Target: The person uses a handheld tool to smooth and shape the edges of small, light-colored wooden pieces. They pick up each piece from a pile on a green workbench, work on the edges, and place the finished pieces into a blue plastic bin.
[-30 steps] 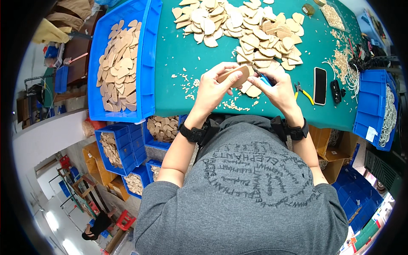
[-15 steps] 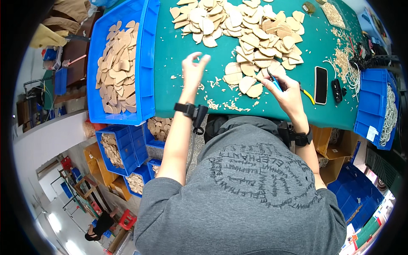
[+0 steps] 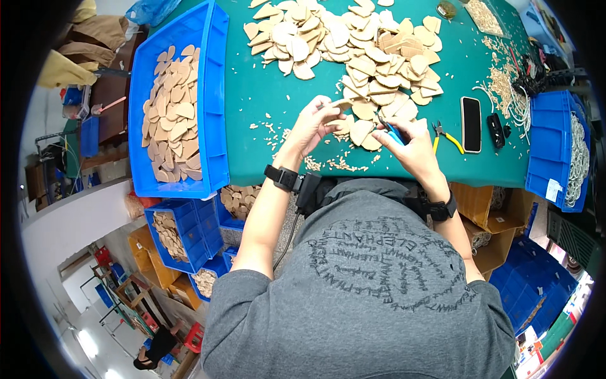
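wooden piece (image 3: 341, 103) in left hand (image 3: 314, 123), seemingly

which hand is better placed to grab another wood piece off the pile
Left, probably. The left hand holds only a thin wood piece at its fingertips and sits beside the pile. The right hand is gripping a blue tool, so it is less free.

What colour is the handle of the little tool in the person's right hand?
Blue, seen in the head view: the small blue-handled tool sits in the right hand.
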Available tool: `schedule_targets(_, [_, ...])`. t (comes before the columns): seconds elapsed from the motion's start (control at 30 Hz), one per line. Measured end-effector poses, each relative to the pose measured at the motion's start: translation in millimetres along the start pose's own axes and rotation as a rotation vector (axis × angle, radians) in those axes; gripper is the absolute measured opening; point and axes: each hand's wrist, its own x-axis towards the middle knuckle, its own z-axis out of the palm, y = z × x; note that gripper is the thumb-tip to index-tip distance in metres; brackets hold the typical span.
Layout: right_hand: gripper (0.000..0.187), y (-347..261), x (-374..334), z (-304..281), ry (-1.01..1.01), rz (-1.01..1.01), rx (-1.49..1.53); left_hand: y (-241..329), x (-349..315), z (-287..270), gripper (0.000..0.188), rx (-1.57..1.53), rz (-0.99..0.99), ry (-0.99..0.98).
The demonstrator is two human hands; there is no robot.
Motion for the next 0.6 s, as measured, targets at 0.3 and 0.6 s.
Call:
schedule_targets(0.3, [0.037,-6,7,14,0.008,-0.13,0.081,22,-47,54,0.035,0.267,0.4,0.124])
schedule_targets(0.6, [0.033,-21,5,9,-0.035,-0.167,0.021,24,-67,70,0.026,0.63,0.569,0.247])
